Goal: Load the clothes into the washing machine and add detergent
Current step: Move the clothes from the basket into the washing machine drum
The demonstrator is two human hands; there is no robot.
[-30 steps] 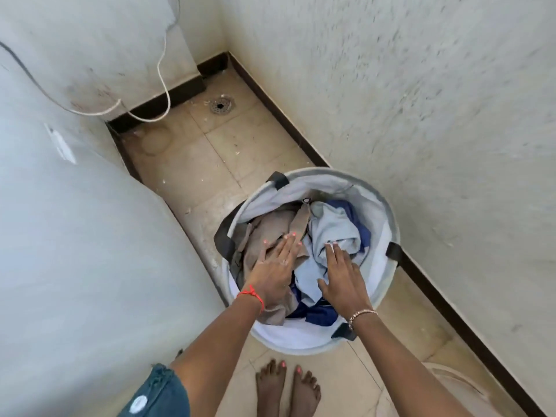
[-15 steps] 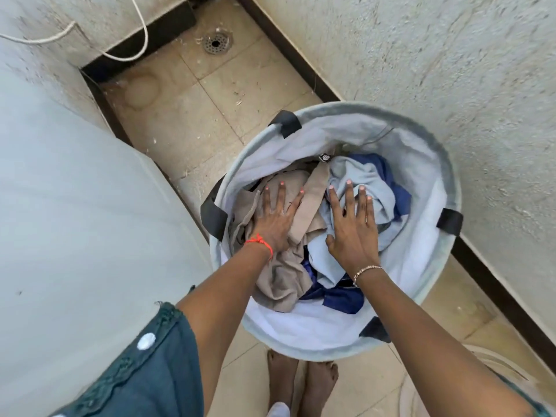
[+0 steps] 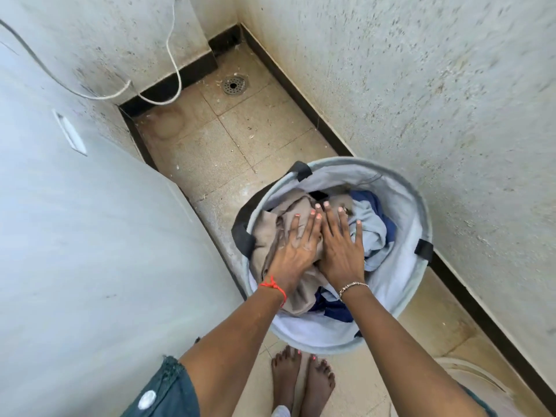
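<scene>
A round grey laundry basket [image 3: 416,224] with black handles stands on the tiled floor against the right wall. Inside lie a beige garment [image 3: 267,233], a light blue one [image 3: 371,228] and a dark blue one [image 3: 332,310]. My left hand [image 3: 296,249] lies flat on the beige cloth with fingers extended. My right hand [image 3: 341,251] rests palm down beside it, touching it, over the middle of the pile. Neither hand grips any cloth. The white washing machine [image 3: 75,251] fills the left side; its opening is out of view.
A floor drain [image 3: 233,85] sits in the far corner. A white cord [image 3: 174,64] hangs down the back wall. Rough plaster walls close in the narrow strip of floor. My bare feet [image 3: 302,380] stand just before the basket. A pale round object [image 3: 478,386] lies at bottom right.
Both hands slid together on the pile; the right hand moved left off the light blue cloth and now touches the left hand. The view pulled back up from the basket.
</scene>
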